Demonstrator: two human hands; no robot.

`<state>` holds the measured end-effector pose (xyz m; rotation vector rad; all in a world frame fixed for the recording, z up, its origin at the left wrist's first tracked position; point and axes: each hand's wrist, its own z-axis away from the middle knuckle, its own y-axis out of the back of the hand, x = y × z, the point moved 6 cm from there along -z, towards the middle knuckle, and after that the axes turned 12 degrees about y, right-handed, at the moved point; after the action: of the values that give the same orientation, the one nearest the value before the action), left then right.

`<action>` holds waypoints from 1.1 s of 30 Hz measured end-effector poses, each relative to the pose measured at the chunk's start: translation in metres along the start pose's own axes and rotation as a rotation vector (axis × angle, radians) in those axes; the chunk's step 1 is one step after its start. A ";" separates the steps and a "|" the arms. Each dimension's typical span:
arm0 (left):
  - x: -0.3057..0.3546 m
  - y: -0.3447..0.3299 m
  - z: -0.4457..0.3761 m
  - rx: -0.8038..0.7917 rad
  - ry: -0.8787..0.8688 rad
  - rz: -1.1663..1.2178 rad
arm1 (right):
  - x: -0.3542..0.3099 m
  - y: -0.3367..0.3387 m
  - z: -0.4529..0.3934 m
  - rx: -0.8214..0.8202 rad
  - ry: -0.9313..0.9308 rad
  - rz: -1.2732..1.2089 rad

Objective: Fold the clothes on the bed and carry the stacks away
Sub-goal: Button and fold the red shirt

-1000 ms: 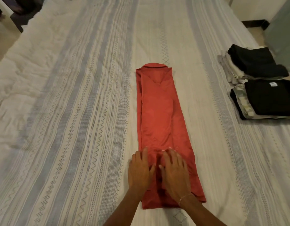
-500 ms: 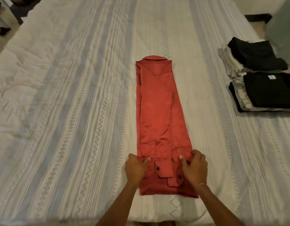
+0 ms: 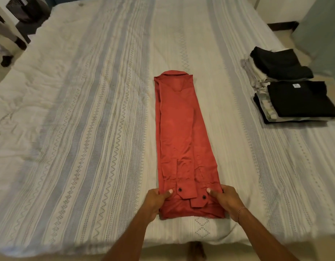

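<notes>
A red button shirt (image 3: 181, 132) lies face down on the bed (image 3: 87, 119), folded into a long narrow strip with its collar at the far end and both cuffs near me. My left hand (image 3: 156, 200) grips the strip's near left edge, thumb on top. At the near right edge my right hand (image 3: 224, 199) grips the same way. Two stacks of folded clothes sit at the bed's right side, the near stack (image 3: 298, 102) and the far stack (image 3: 278, 65), each topped by a black garment.
The bedspread is white with grey patterned stripes. Its near edge runs just below my forearms. A dark piece of furniture (image 3: 29, 14) stands off the far left corner. A grey-green panel (image 3: 321, 31) rises at the far right beside the stacks.
My hands went from lying flat side by side on the shirt's near end to its two side edges, where they now grip it. The view has pulled back a little.
</notes>
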<state>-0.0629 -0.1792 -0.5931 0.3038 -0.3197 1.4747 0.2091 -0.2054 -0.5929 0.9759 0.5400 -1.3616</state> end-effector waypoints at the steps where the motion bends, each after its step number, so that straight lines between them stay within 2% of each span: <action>1: -0.004 0.002 0.001 -0.001 -0.004 -0.008 | 0.000 -0.001 0.005 -0.003 0.010 -0.003; 5: -0.021 0.007 0.018 -0.021 -0.061 0.014 | 0.002 -0.002 0.032 0.004 0.044 0.045; 8: -0.028 0.016 0.032 0.036 -0.163 0.023 | -0.003 0.000 0.050 0.027 0.105 0.064; 12: -0.014 0.014 0.055 -0.015 -0.242 0.015 | -0.027 -0.002 0.065 -0.120 0.176 -0.083; 16: 0.016 0.012 0.074 -0.009 -0.104 -0.058 | -0.060 0.008 0.063 -0.157 0.061 -0.109; 20: 0.056 0.012 0.077 -0.082 0.014 -0.017 | -0.101 0.017 0.047 -0.216 -0.028 -0.218; 27: 0.152 0.008 0.052 -0.309 0.158 0.146 | -0.163 0.028 -0.028 -0.363 -0.161 -0.467; 30: 0.194 0.003 0.020 -0.378 0.182 0.268 | -0.176 0.031 -0.078 -0.347 -0.214 -0.565; 33: 0.229 -0.001 -0.033 -0.367 0.180 0.480 | -0.180 0.028 -0.140 -0.303 -0.256 -0.630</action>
<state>-0.0452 0.0436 -0.5337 -0.2172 -0.5336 1.8588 0.2335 0.0084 -0.5123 0.3774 0.8710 -1.8600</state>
